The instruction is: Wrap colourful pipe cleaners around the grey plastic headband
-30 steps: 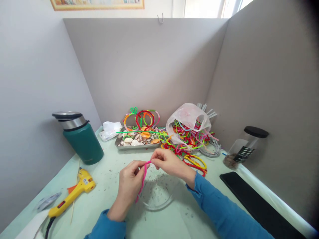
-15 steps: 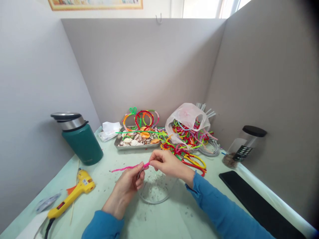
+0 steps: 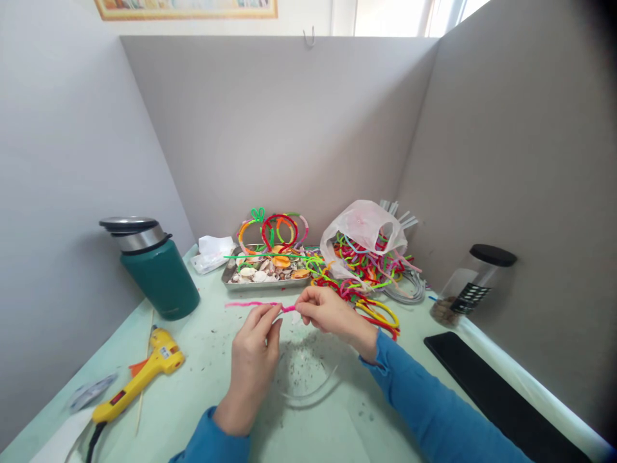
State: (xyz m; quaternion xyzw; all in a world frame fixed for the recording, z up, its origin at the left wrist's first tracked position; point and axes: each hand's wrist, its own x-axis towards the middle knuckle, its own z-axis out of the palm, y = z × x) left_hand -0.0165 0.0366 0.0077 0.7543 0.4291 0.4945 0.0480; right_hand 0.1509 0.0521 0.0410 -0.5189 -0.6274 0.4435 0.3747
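1. Lower centre of the frame: the arc of a clear hoop [image 3: 311, 396] shows just below the hands; whether its upper part meets the fingers I cannot tell.
2. Centre: the left hand [image 3: 253, 360] is nearly closed, thumb and fingers drawn together on a fuzzy pink stem [image 3: 250, 304]; the right hand [image 3: 332, 315] pinches the same stem, thumb against forefinger; the stem runs between the fingertips and trails out to the left behind the left hand.
3. Lower left: a yellow glue gun [image 3: 139, 381]; lower right: a long black slab [image 3: 501, 389].
4. Left of centre: a green bottle [image 3: 161, 276], tilted in view; right: a jar with a black lid [image 3: 493, 254].
5. Beyond the hands: a metal tray [image 3: 270, 285] of shells [image 3: 260, 276]; beside it, a plastic bag [image 3: 364, 218] spilling coloured stems [image 3: 359, 262].
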